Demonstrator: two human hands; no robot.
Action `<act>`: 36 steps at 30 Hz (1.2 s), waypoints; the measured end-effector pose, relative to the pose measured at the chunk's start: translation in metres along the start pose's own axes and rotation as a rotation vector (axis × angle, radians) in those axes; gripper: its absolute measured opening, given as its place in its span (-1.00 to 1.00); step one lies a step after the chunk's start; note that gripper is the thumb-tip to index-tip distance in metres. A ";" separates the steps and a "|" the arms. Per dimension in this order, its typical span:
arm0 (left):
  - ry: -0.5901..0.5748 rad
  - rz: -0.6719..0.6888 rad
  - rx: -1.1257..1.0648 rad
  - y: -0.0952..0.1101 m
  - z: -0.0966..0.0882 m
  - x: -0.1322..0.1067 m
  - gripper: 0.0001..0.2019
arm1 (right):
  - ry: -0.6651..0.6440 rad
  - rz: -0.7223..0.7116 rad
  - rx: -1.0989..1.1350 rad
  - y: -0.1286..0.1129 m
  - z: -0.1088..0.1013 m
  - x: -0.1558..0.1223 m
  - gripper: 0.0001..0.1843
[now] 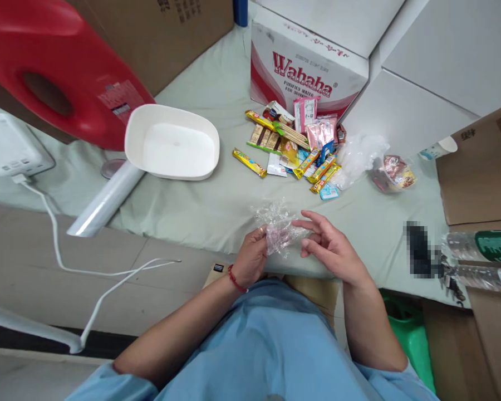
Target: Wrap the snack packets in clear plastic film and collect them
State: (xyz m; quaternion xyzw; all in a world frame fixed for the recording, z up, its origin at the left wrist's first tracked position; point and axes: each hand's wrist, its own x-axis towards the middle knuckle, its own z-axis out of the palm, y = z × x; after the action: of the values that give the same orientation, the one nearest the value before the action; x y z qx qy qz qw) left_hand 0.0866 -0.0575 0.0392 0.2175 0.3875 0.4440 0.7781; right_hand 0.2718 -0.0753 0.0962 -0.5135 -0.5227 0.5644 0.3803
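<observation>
Near the table's front edge, my left hand is closed on a crumpled piece of clear plastic wrap, pinching its left side. Something pinkish shows through the plastic, too blurred to name. My right hand is at the other side of the wrap, fingers apart and slightly curled; its fingertips reach the edge of the plastic, and I cannot tell whether they touch it. Beyond the hands lies a pile of packaged snacks, with yellow sticks, pink packets and wafers. A single yellow snack stick lies at the pile's left.
A white plastic basin stands left of the pile, beside a clear film roll and a red jug. Behind is a Wahaha carton. At right are a clear bag, a snack tub and bottles.
</observation>
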 end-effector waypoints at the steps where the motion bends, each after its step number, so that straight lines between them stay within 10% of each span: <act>1: -0.014 -0.010 0.004 0.002 0.000 0.000 -0.74 | 0.047 -0.039 -0.092 0.004 0.001 0.001 -0.44; 12: 0.157 -0.015 0.033 -0.007 -0.009 0.006 -0.55 | 0.046 -0.403 -0.796 0.043 0.023 0.016 -0.78; 21: 0.274 0.029 0.059 -0.004 -0.011 0.020 -0.53 | 0.218 -0.499 -0.662 0.042 0.012 -0.016 -0.80; 27: 0.250 0.102 -0.004 0.008 -0.016 0.023 -0.60 | 0.303 -0.167 -0.366 0.056 -0.007 -0.048 -0.96; 31: 0.199 0.089 -0.002 0.016 -0.011 0.022 -0.60 | 0.477 0.250 0.222 0.050 -0.004 -0.039 -0.63; 36: 0.136 0.047 -0.025 0.017 -0.005 0.018 -0.56 | 0.275 0.435 0.748 0.035 0.025 0.000 -0.40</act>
State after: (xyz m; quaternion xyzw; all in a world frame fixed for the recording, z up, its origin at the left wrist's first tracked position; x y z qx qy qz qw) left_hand 0.0791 -0.0329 0.0402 0.1860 0.4288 0.4806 0.7420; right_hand 0.2509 -0.0862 0.0598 -0.5087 -0.1076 0.7077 0.4783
